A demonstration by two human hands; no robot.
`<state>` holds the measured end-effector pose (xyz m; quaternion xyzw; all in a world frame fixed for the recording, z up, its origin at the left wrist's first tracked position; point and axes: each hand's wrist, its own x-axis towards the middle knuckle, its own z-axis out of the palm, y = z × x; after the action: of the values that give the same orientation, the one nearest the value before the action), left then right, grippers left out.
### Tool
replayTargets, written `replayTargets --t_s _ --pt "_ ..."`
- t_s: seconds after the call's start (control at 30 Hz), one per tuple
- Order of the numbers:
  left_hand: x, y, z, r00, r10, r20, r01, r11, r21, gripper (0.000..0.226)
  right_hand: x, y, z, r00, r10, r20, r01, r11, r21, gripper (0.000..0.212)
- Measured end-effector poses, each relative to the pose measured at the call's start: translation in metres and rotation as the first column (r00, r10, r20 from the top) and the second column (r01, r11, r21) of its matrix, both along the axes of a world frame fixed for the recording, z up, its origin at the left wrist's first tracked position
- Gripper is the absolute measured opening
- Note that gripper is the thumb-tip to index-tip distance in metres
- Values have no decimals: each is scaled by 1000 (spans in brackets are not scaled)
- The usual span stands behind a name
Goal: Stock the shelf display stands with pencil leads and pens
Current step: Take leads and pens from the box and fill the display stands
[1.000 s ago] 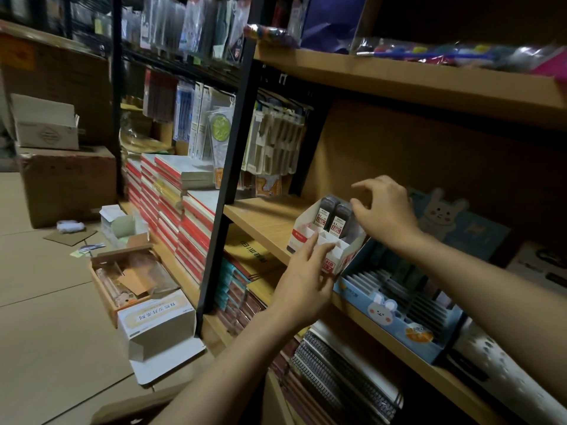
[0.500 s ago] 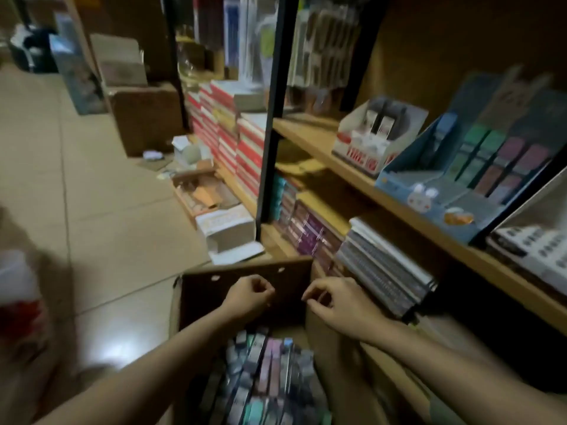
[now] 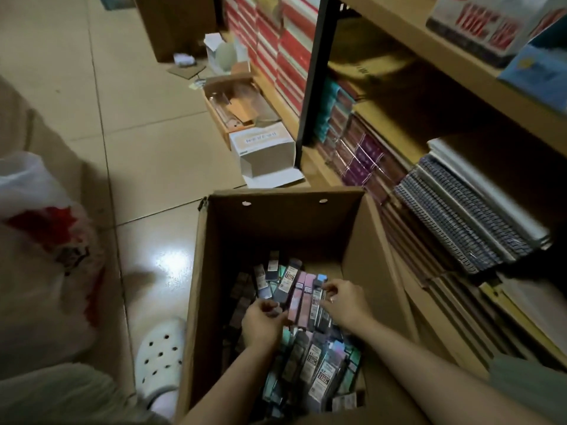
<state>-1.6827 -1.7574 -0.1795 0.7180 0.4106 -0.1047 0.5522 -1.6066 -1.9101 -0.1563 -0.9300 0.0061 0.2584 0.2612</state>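
Both hands, left (image 3: pixel 260 322) and right (image 3: pixel 345 302), now reach among packets (image 3: pixel 302 294) inside carton (image 3: pixel 352 240).

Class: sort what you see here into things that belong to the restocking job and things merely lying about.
Belongs: open brown cardboard box; slim pastel pencil-lead packs; left hand; right hand; white and red display stand.

Lying about: white perforated clog; white plastic bag; spiral notebooks.
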Motion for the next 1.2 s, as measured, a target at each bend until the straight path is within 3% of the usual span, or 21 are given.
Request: replayTargets --t_s 0.2,0.37,0.57,0.73,0.87,1.03,1.2 --pt "-7 4 -20 997 -69 35 66 995 68 41 19 9 -26 993 121 -9 -121 982 -145 63" --pt "-9 7 -29 992 -115 55 111 991 78 50 29 18 -39 979 202 -9 -198 952 -232 59" --pt "-2 9 -32 973 -228 40 219 963 156 25 34 28 -47 958 281 53 -245 902 -356 65" --pt "7 8 -24 980 -168 109 144 969 199 10 29 35 -52 934 336 123 -270 887 -375 69" --pt "12 13 -22 979 -60 193 37 992 119 13 30 40 -48 938 322 129 -273 915 -296 64" --pt "23 11 -14 979 68 194 -47 993 -109 16 27 38 -28 942 274 197 -268 962 -53 45" --pt "54 6 30 948 -31 317 80 987 -142 26 35 26 33 961 79 266 -123 981 152 43"
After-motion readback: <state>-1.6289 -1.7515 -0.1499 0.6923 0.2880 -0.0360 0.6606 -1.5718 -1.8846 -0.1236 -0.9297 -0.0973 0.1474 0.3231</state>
